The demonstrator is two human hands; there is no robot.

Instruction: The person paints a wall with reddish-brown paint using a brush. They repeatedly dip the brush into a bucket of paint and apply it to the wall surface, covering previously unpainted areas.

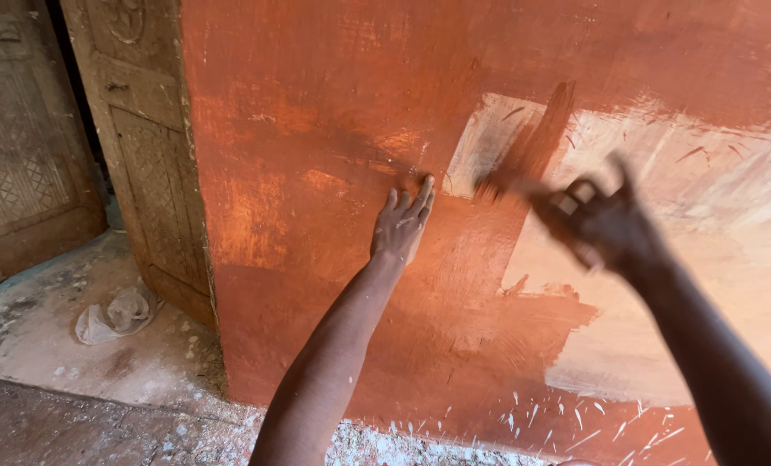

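**Brush stroke in a blur beside a hand braced on wet paint**

The left hand [402, 226] lay flat against the wall [316, 103], fingers together and pointing up, palm on an orange-brown coat that looked wet. To its right, the right hand [599, 226] was curled shut around a brush [523, 185], whose bristle end met the wall just right of the left fingertips. Hand and brush were both smeared by motion, so the exact grip could not be told.

The wall's left and lower parts were covered. A pale patch [704, 285] on the right was bare or thinly streaked, and a smaller pale block sat just above the brush.

Risks, as a judgement: the braced palm could lift the coat beneath it and leave a print. A fast stroke so near the left fingers could run paint over them. Pale flecks along the foot of the wall [575, 418] suggested spatter, and quick strokes could throw more onto the floor [100, 380]. At the far left the wall's corner stood beside a carved wooden door [148, 164]; a stray stroke there would mark the wood.

No paint pot, tray or bucket showed. The only thing like a container was a crumpled pale bag [118, 312] on the floor at the left, near the door; whether it held anything could not be told.
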